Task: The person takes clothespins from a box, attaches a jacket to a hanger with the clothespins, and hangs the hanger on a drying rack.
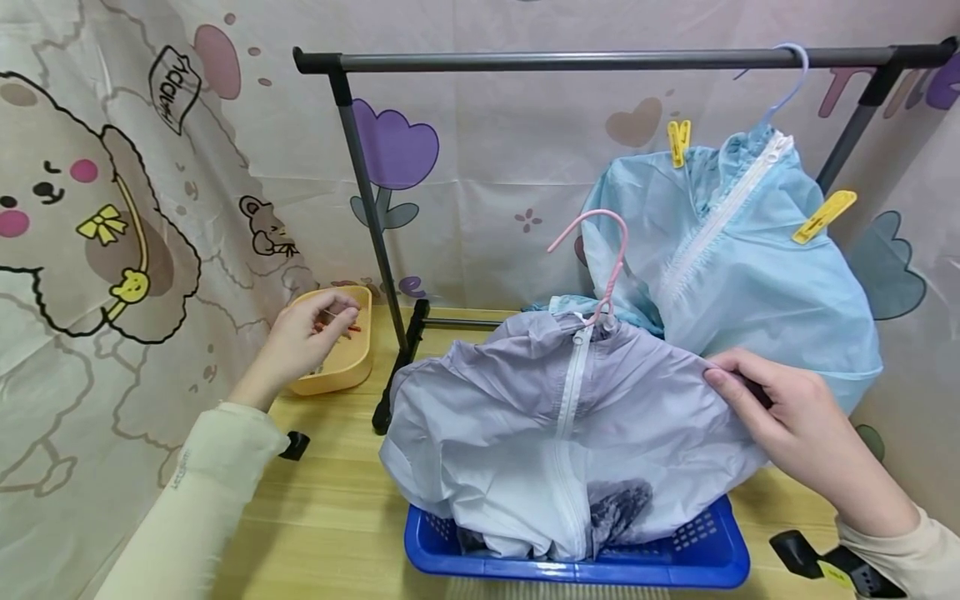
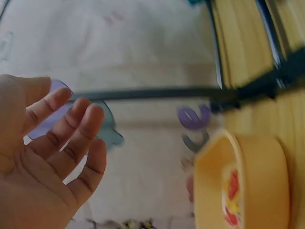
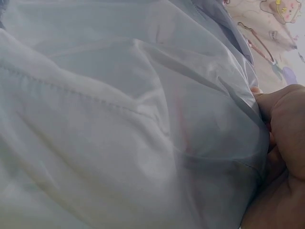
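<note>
A pale lilac-grey zip jacket [image 1: 495, 417] hangs on a pink hanger [image 1: 617, 265], its lower part over a blue basket [image 1: 577, 571]. My right hand [image 1: 795, 408] pinches the jacket's right shoulder edge between thumb and fingers; the right wrist view shows the thin fabric [image 3: 119, 124] stretching away from that grip. Above a small yellow bin [image 1: 341, 379] is my left hand [image 1: 311, 333], its fingers loosely bent. In the left wrist view nothing shows between those fingers, and small red and yellow pieces [image 2: 232, 195] lie in the bin.
A black rack's top bar [image 1: 570, 61] spans the back, with a foot [image 1: 397, 379] beside the bin. From it hangs a light blue jacket [image 1: 780, 292] on a blue hanger [image 1: 795, 79], with yellow clips [image 1: 823, 217] at its shoulders. A printed cloth surrounds the wooden table [image 1: 322, 500].
</note>
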Action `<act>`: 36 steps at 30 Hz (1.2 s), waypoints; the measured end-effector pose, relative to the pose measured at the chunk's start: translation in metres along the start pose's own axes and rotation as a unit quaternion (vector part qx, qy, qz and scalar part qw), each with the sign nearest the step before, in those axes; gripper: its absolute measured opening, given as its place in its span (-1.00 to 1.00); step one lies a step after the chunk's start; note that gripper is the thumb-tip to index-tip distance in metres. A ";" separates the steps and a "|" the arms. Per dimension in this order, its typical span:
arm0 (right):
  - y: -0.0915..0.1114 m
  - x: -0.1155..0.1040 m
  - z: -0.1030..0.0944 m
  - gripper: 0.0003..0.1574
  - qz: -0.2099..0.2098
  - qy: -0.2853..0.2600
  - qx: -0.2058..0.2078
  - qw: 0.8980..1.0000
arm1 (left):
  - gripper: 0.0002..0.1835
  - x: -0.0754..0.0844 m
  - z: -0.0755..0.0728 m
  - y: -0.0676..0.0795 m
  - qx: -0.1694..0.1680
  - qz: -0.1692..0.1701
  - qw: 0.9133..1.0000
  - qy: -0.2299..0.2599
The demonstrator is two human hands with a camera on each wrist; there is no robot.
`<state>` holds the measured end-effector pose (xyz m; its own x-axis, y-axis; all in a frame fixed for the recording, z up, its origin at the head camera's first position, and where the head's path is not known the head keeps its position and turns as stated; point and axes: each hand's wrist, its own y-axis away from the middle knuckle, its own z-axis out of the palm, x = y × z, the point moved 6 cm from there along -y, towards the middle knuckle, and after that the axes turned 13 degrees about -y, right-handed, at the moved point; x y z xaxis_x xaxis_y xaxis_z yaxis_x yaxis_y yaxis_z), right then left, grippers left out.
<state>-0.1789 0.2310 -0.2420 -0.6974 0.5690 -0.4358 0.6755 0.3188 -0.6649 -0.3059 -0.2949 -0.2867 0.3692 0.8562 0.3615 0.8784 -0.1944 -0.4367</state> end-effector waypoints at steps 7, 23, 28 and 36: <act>-0.001 0.000 0.002 -0.69 -0.005 0.000 -0.006 1.000 | -0.78 -0.044 0.019 0.000 -0.065 -0.054 0.995 -0.043; 0.000 -0.002 0.003 -0.69 -0.006 -0.001 -0.007 1.000 | -0.71 -0.098 0.050 0.002 -0.189 -0.079 0.970 -0.128; -0.001 -0.002 0.003 -0.67 -0.008 -0.004 -0.006 1.000 | -0.69 -0.107 0.058 0.004 -0.231 -0.083 0.961 -0.127; -0.001 -0.002 0.003 -0.66 -0.006 -0.002 -0.009 1.000 | -0.66 -0.118 0.068 0.007 -0.294 -0.093 0.940 -0.147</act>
<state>-0.1790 0.2276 -0.2427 -0.7063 0.5618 -0.4308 0.6716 0.3390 -0.6588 -0.3637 -0.3651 -0.3882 0.1686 0.9799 0.1061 0.9673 -0.1852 0.1732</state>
